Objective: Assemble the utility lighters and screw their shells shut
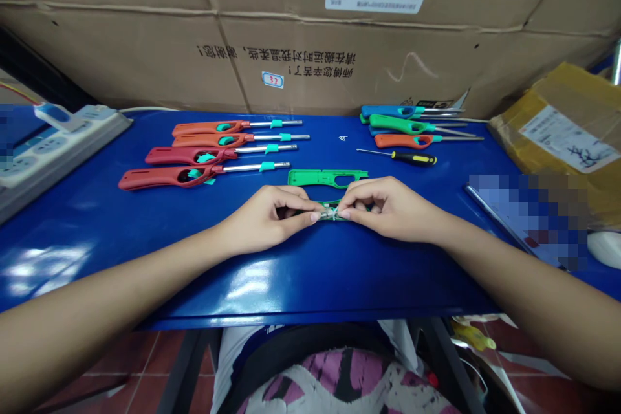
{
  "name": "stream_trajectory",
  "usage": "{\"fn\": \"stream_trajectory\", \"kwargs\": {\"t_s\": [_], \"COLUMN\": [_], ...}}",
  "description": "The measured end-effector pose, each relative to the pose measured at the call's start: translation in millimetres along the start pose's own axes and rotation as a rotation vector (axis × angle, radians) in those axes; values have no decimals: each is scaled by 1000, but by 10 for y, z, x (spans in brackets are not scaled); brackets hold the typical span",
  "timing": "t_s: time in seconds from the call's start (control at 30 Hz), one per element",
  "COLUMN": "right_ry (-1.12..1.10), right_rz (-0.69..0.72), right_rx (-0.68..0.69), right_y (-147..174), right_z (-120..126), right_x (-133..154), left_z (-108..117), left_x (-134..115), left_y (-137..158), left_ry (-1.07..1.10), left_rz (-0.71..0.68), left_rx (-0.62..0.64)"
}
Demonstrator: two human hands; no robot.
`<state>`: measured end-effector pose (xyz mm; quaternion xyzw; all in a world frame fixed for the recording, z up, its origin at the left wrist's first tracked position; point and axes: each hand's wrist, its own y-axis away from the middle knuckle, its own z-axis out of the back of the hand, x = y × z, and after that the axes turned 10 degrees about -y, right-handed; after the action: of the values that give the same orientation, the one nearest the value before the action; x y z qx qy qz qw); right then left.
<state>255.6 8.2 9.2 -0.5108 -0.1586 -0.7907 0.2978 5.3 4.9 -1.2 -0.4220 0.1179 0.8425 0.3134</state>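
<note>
My left hand (276,217) and my right hand (381,207) meet over the blue table, fingertips pinched from either side on a small pale lighter part (328,212). Its exact kind is too small to make out. Beneath the fingers lies a green lighter shell half (334,202), partly hidden by both hands. Just beyond it rests another green lighter shell half (310,178), its hollow inner side facing up and its right end close to my right hand.
Several red and orange lighters (167,176) lie at left. At back right are blue, green and orange lighters (395,123) and a screwdriver (412,158). A power strip (63,142), a phone (514,223), a taped parcel (557,136) and a large carton (272,32) surround the table (272,297).
</note>
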Motion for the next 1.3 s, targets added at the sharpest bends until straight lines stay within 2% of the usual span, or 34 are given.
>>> {"fn": "stream_trajectory", "kwargs": {"t_s": [0.2, 0.53, 1.3], "right_ry": [-31, -77, -87], "right_rz": [-56, -35, -69], "right_rx": [-57, -135, -119], "right_y": [-11, 5, -5], "right_z": [-21, -31, -78], "right_x": [0, -17, -39], "left_z": [23, 45, 51], "left_x": [1, 8, 6], "left_y": [-5, -25, -15], "left_ry": [14, 51, -20], "left_rz": [34, 54, -8], "left_rx": [-13, -37, -30]}}
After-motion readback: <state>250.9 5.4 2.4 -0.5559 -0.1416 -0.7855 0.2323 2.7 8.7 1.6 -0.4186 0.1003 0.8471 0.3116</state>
